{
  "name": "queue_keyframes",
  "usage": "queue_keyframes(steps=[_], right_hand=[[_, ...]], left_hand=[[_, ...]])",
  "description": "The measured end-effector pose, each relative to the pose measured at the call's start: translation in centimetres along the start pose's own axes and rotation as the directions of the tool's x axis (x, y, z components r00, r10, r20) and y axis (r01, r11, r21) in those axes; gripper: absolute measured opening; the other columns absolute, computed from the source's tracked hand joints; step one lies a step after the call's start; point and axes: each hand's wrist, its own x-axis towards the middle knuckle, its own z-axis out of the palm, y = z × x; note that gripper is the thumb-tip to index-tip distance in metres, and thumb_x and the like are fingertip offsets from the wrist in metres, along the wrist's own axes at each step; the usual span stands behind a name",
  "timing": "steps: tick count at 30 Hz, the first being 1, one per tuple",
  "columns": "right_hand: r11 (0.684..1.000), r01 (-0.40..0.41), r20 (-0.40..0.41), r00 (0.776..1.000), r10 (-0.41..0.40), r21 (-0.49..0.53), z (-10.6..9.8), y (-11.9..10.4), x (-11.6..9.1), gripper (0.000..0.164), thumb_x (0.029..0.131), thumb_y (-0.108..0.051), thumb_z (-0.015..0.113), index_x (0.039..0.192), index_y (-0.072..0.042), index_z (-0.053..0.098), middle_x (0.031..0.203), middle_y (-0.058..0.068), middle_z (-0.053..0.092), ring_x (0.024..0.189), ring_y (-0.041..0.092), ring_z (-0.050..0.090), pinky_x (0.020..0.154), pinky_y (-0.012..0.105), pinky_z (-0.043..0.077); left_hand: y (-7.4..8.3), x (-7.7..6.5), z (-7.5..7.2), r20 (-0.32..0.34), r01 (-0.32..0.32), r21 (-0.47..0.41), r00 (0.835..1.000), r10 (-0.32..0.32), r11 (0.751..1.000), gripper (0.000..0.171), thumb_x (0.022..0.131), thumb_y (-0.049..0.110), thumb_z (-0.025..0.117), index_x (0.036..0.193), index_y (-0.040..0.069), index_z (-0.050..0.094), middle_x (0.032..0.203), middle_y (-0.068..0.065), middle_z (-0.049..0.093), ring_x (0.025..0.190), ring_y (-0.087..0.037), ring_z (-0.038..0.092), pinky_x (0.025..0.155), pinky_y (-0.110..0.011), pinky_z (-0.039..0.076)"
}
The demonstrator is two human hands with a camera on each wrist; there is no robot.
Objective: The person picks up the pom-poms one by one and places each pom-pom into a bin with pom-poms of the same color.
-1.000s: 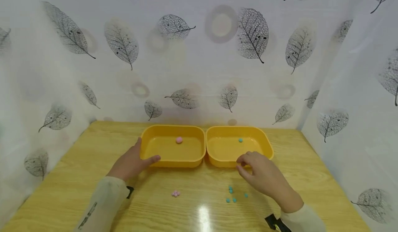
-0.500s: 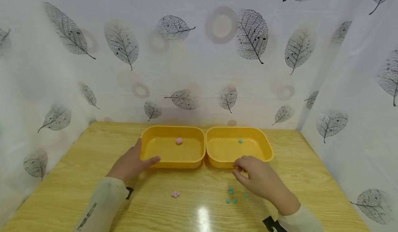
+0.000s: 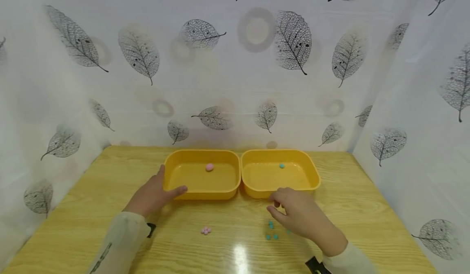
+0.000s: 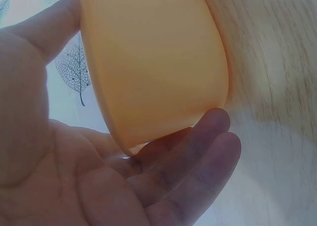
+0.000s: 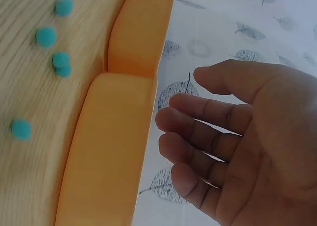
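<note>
My left hand (image 3: 149,194) grips the left corner of a yellow plastic tray (image 3: 205,194), thumb over the front rim and fingers round the end wall. In the left wrist view, the fingers (image 4: 198,156) bend along the tray wall (image 4: 153,62). A pink ball (image 3: 209,167) lies inside that tray. My right hand (image 3: 299,213) hovers before a second yellow tray (image 3: 312,180), fingers loosely bent with nothing between them. That tray has a small teal ball (image 3: 282,166) in it. Below the hand, several teal balls (image 5: 46,36) lie on the table.
A little cluster of pink balls (image 3: 206,230) sits on the wooden table (image 3: 205,257), left of the teal ones. Both trays stand side by side near the back edge. A leaf-print curtain (image 3: 235,82) closes off the back and sides.
My right hand has drawn back from the right tray's front rim, leftward and closer to me, over the teal balls. The left hand keeps its place on the left tray.
</note>
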Motion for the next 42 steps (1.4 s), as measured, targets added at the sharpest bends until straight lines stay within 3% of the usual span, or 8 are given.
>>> queue_keyframes(steps=[9,19,23,27,30,34,42], right_hand=[[0.997,0.055,0.128,0.990,-0.061,0.049,2.0,-2.9,1.5,0.014,0.096,-0.028,0.076,0.103,-0.015,0.073,0.089,-0.011,0.067,0.077,0.003,0.059,0.065,0.025,0.052],[0.989,0.145,0.203,0.969,-0.138,-0.019,3.5,-7.5,5.3,0.019,0.092,-0.027,0.080,0.106,-0.016,0.074,0.097,-0.006,0.071,0.080,0.004,0.062,0.069,0.023,0.052],[0.988,0.137,0.244,0.963,-0.117,-0.068,4.7,-9.0,6.8,0.021,0.091,-0.028,0.082,0.107,-0.019,0.074,0.100,-0.009,0.072,0.080,0.004,0.064,0.069,0.022,0.052],[0.986,0.127,0.277,0.956,-0.093,-0.109,6.3,-10.0,7.9,0.024,0.091,-0.043,0.078,0.102,-0.022,0.074,0.094,-0.013,0.070,0.078,0.003,0.063,0.068,0.023,0.051],[0.971,0.190,0.298,0.944,-0.141,-0.144,7.4,-10.5,8.2,0.021,0.094,-0.045,0.075,0.097,-0.024,0.074,0.085,-0.013,0.065,0.072,0.002,0.058,0.065,0.021,0.048],[0.936,0.269,0.310,0.931,-0.192,-0.227,8.3,-10.8,8.0,0.009,0.096,-0.035,0.075,0.097,-0.026,0.075,0.081,-0.012,0.060,0.070,0.003,0.053,0.064,0.020,0.046],[0.923,0.282,0.277,0.938,-0.208,-0.261,8.6,-11.2,7.8,0.011,0.097,-0.037,0.074,0.095,-0.027,0.077,0.079,-0.013,0.058,0.068,0.002,0.051,0.062,0.018,0.045]], left_hand=[[0.1,-0.2,0.0,-0.017,-0.008,-0.007,1.000,0.008,1.000,0.129,0.089,0.080,0.055,0.162,-0.006,-0.008,0.162,-0.039,0.017,0.145,-0.058,0.027,0.115,-0.069,0.029],[-0.3,-0.1,0.0,-0.024,0.003,0.004,1.000,-0.003,1.000,0.130,0.088,0.082,0.054,0.162,-0.006,-0.006,0.161,-0.039,0.020,0.144,-0.059,0.030,0.113,-0.069,0.031],[-0.3,-0.2,0.0,-0.030,-0.003,0.001,1.000,0.003,1.000,0.129,0.088,0.081,0.056,0.162,-0.006,-0.004,0.160,-0.040,0.022,0.143,-0.058,0.033,0.113,-0.068,0.033],[-0.1,-0.2,0.1,-0.030,-0.005,-0.010,1.000,0.005,1.000,0.128,0.089,0.079,0.058,0.162,-0.006,-0.004,0.161,-0.039,0.022,0.143,-0.058,0.033,0.113,-0.067,0.033],[0.0,-0.2,0.0,-0.026,-0.002,-0.006,1.000,0.002,1.000,0.128,0.089,0.079,0.057,0.162,-0.007,-0.004,0.161,-0.040,0.021,0.144,-0.058,0.031,0.113,-0.067,0.033],[0.1,-0.2,-0.1,-0.022,0.000,-0.003,1.000,0.000,1.000,0.129,0.089,0.079,0.057,0.161,-0.008,-0.004,0.160,-0.040,0.021,0.143,-0.059,0.031,0.113,-0.068,0.033],[0.1,-0.2,0.0,-0.019,0.001,-0.002,1.000,-0.001,1.000,0.129,0.089,0.079,0.057,0.161,-0.008,-0.004,0.160,-0.041,0.021,0.143,-0.059,0.032,0.113,-0.068,0.033]])
